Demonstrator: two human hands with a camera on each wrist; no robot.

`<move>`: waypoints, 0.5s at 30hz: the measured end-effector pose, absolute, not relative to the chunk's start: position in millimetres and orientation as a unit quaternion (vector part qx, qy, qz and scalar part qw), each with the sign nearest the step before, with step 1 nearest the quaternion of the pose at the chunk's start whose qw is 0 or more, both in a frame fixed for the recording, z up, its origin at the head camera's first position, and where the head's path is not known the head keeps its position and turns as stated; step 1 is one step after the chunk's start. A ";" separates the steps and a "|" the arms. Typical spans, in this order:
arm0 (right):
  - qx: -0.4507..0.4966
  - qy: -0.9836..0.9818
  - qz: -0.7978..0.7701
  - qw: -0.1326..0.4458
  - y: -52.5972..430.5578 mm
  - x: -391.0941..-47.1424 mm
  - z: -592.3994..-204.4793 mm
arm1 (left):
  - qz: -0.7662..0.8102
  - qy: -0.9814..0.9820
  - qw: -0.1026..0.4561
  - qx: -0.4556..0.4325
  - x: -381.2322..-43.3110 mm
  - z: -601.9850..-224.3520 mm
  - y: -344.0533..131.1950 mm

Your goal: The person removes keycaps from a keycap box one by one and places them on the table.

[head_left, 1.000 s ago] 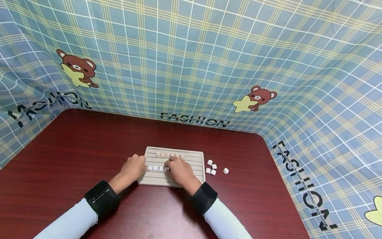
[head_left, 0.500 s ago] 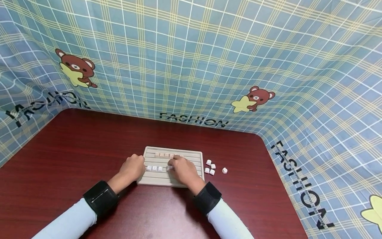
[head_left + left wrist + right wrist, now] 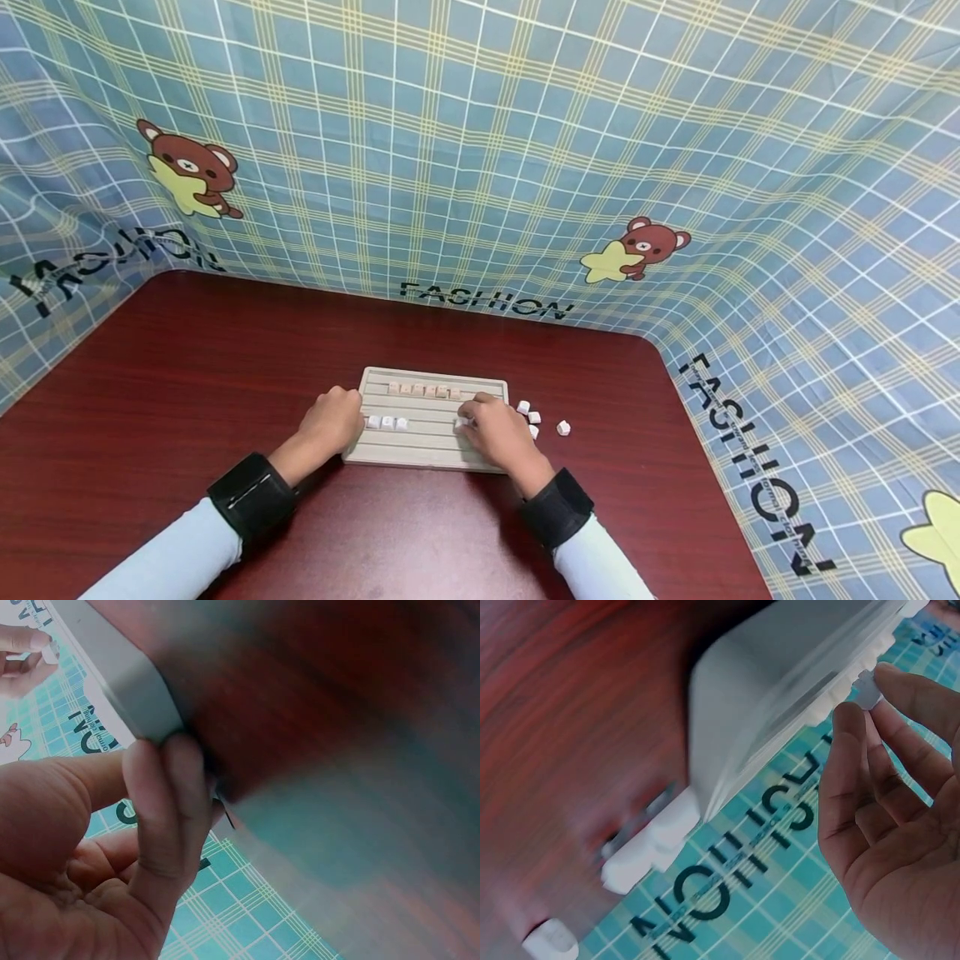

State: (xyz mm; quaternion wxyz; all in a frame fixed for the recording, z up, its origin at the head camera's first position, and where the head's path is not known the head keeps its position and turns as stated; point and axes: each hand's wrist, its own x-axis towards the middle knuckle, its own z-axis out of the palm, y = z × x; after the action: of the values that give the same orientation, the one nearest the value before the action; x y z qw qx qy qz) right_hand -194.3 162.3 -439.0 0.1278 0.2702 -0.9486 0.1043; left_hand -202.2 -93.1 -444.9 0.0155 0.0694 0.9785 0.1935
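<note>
A cream ridged tray (image 3: 435, 454) lies on the table. My left hand (image 3: 333, 423) grips its left edge; in the left wrist view, fingers (image 3: 161, 810) bend up against the tray's corner (image 3: 154, 705). Over the tray's right part, my right hand (image 3: 497, 432) pinches a white keycap (image 3: 868, 690) between thumb and fingertip. Three white keycaps (image 3: 387, 422) stand in a row near my left hand. A farther row of pale pink keycaps (image 3: 417, 389) sits along an upper ridge.
Several loose white keycaps (image 3: 534, 417) lie just right of the tray, partly behind my right hand. One more keycap (image 3: 563, 427) lies farther right on the dark red table (image 3: 247, 358). A plaid curtain (image 3: 465, 167) encloses the table's back and sides.
My right hand has taken the fourth white keycap out of the near row and moved right with it, uncovering the pink row. The left hand stays at the tray's edge.
</note>
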 end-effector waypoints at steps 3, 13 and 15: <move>0.255 -0.953 0.102 0.128 172.0 -192.9 -438.0 | 0.194 0.978 0.013 0.071 -202.8 -444.9 -92.9; 0.182 -0.969 0.131 0.106 207.7 -189.8 -439.9 | 0.196 0.977 0.005 0.080 -202.8 -446.7 -94.7; 0.168 -0.971 0.134 0.103 216.5 -188.8 -440.2 | 0.197 0.977 0.003 0.082 -202.8 -447.1 -94.2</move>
State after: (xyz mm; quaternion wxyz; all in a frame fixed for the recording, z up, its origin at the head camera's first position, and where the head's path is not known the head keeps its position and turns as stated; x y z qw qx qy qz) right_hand -188.8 216.5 -440.2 0.1032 0.1682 -0.9711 0.1345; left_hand -202.8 -94.2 -447.1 0.0032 0.0817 0.9770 0.1971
